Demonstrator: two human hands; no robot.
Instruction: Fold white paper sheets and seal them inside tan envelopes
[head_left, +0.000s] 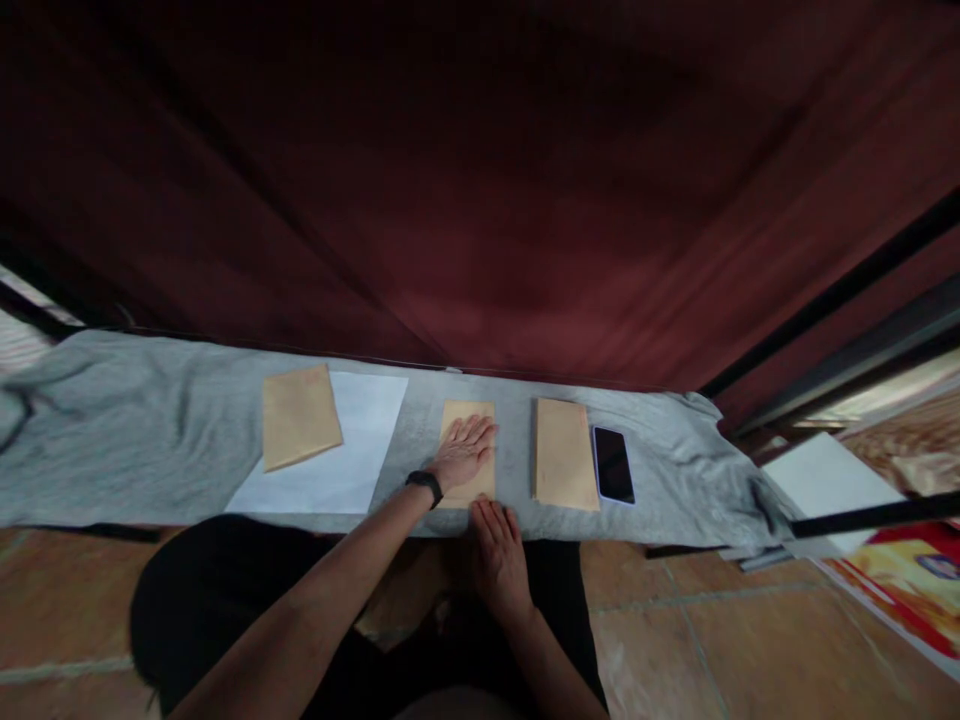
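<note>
A tan paper envelope (457, 412) lies flat on the grey cloth in front of me. My left hand (463, 452), with a dark band on its wrist, rests palm down across it with the fingers stretched out. At the envelope's near right corner, my right hand (498, 555) touches the edge with its fingertips, fingers extended. Part of the envelope is hidden beneath the left hand. To the right lies a stack of similar tan envelopes (565, 455). Over on the left, another tan envelope or small pile (300, 418) sits partly on a white sheet (360, 440).
A phone (614, 465) lies right of the stack. Grey cloth (172, 430) covers the long narrow bench, which ends at a dark red panel (480, 250) behind. Dark metal bars (877, 515) and a white board (832, 482) stand at the right. Below is tiled floor (750, 640).
</note>
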